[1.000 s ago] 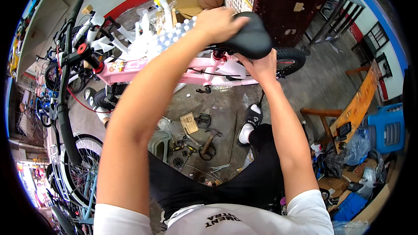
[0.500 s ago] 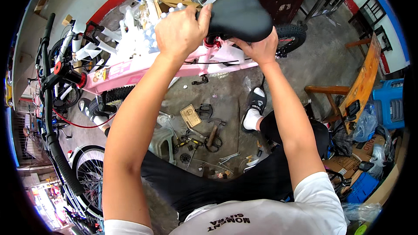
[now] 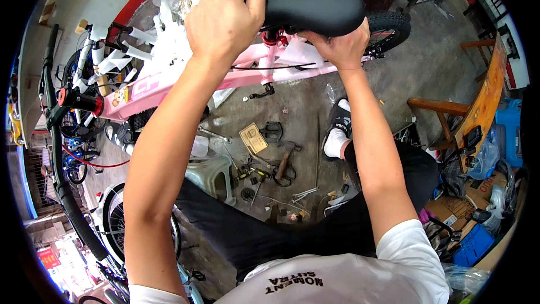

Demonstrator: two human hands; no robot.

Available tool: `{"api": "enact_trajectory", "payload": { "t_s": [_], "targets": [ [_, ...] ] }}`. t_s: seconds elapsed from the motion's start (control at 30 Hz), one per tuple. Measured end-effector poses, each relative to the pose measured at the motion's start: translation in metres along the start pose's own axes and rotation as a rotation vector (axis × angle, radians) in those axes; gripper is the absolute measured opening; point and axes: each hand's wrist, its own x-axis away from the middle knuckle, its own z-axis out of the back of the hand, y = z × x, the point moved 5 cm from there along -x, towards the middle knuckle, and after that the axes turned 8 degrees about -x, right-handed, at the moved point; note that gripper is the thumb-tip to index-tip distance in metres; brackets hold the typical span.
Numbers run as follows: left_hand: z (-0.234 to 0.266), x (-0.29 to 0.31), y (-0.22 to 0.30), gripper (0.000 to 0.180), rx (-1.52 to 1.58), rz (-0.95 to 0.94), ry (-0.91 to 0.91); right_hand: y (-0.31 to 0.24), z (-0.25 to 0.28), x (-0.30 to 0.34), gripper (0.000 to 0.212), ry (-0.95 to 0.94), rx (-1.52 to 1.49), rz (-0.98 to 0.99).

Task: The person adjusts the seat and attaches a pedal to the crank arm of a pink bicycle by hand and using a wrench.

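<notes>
A black bicycle saddle (image 3: 315, 0) sits on top of a pink bicycle frame (image 3: 146, 93), above the red clamp (image 3: 273, 38) at the seat tube. My left hand (image 3: 225, 25) is closed round the saddle's narrow front end, its thumb along the side and its other fingers mostly hidden. On the right, my right hand (image 3: 343, 45) grips the wide rear part from below, the fingertips out of sight under it. Both arms reach forward. White wrapping (image 3: 304, 50) covers part of the frame behind the seat tube.
The black handlebar (image 3: 56, 135) stretches along the left, and the rear wheel (image 3: 394, 28) stands at the far right. Pedals (image 3: 272, 132), a hammer (image 3: 283, 166) and several tools lie on the floor near a plastic stool (image 3: 216, 174). A wooden bench (image 3: 484, 98) stands at right.
The view has shifted, so the saddle and both hands look larger and higher in the picture. Both hands keep hold of the saddle.
</notes>
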Motion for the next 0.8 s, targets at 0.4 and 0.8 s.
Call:
{"api": "enact_trajectory", "payload": {
  "t_s": [0.4,0.8],
  "targets": [
    [0.003,-0.002,0.003,0.05,0.095,0.039,0.042,0.008,-0.004,0.012,0.032,-0.226,-0.126,-0.137],
    [-0.004,-0.002,0.0,0.049,0.152,0.092,0.056,0.014,0.026,0.024,0.036,-0.971,-0.612,-0.652]
  ]
}}
